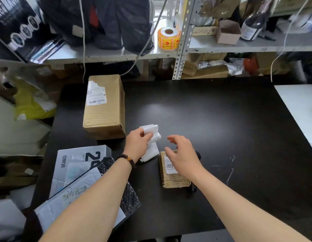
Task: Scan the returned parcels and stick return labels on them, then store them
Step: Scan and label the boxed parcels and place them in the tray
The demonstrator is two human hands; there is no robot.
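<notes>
My left hand (pixel 137 143) grips a folded strip of white labels (pixel 152 137) over the middle of the black table (pixel 221 128). A hand's width to the right, my right hand (pixel 182 154) hovers with loosely curved fingers and holds nothing. Under it lies a small brown cardboard parcel (pixel 176 179) with a white barcode label; a black object shows behind it, mostly hidden. A tall brown carton (pixel 104 109) with a torn shipping label stands at the table's back left.
A grey-white box (pixel 76 165), white mailers (pixel 73 198) and a black bubble-wrap bag (pixel 129 196) crowd the front left corner. Metal shelves (pixel 183 41) behind hold an orange sticker roll (pixel 168 38), dark bags, boxes and hanging cables. A white surface (pixel 300 105) adjoins at right.
</notes>
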